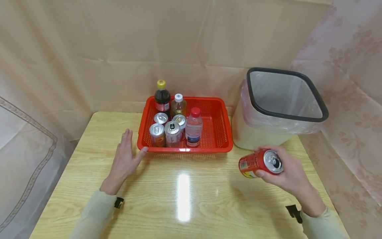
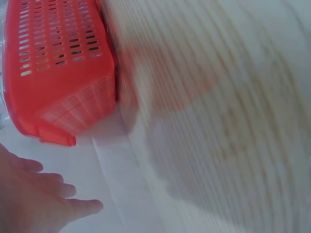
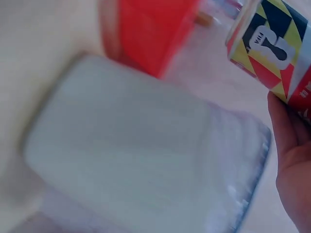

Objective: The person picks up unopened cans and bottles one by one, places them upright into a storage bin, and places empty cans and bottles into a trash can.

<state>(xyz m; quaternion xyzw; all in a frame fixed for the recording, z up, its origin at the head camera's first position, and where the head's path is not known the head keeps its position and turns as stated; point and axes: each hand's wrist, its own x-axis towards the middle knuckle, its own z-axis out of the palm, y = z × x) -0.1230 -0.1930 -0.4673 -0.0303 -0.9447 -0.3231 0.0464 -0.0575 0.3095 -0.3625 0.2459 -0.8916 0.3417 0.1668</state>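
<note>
My right hand (image 1: pixel 287 171) grips a red soda can (image 1: pixel 253 164) above the table, tilted so that its opened silver top faces me. In the right wrist view the can (image 3: pixel 277 48) shows a checked pattern, and part of the hand (image 3: pixel 296 160) is under it. My left hand (image 1: pixel 124 161) has its fingers extended beside the near left corner of a red plastic basket (image 1: pixel 185 150); whether the thumb touches the rim I cannot tell. Inside the basket stand several cans (image 1: pixel 172 132), a cola bottle (image 1: pixel 162 98), a white-capped bottle (image 1: pixel 179 106) and a red-capped bottle (image 1: pixel 194 127).
A bin (image 1: pixel 253 132) with a black rim and a clear plastic liner stands at the back right, beyond the right hand. Beige cloth (image 1: pixel 179 39) hangs behind the wooden table (image 1: pixel 149 199). Patterned cloth (image 1: pixel 352 132) borders the right side.
</note>
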